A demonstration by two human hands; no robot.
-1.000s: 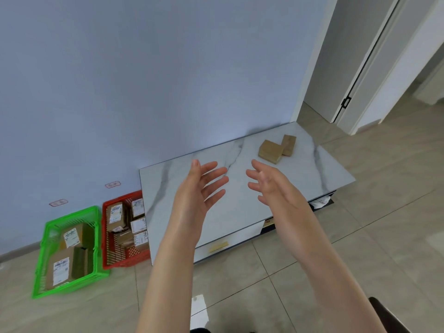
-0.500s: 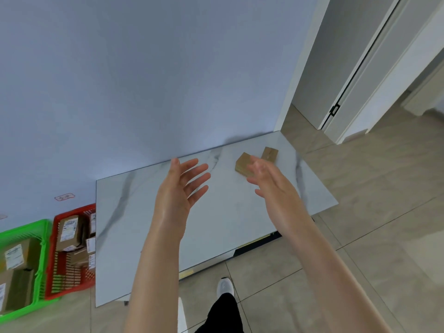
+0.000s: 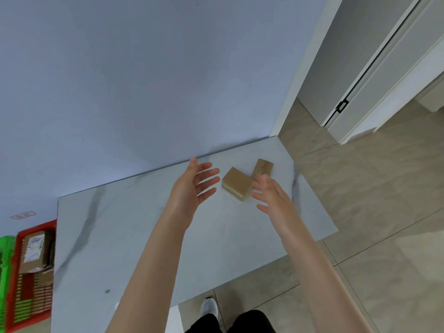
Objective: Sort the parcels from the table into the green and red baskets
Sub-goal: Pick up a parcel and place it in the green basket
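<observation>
Bright, soft, even daylight throughout, brightest on the floor [image 3: 384,212] and door frame [image 3: 295,75] right of the table [image 3: 134,236]. Dull pale sheen over the table's marble top. Vague grey shadow on the wall [image 3: 120,80] just behind the table's far edge. Thin dark shadow under the nearer parcel [image 3: 236,183] on the table. Heavy smear left of the table, over the red basket [image 3: 36,229] and green basket [image 3: 4,243]; labels there unreadable. Strong wide-angle bending toward the frame edges, door frame leaning hard. Left hand [image 3: 189,188] and right hand [image 3: 274,198] above the table slightly soft at the fingertips.

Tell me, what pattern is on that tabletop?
The tabletop is pale, marble-like, with dark grey veins; the head view shows it.
</observation>
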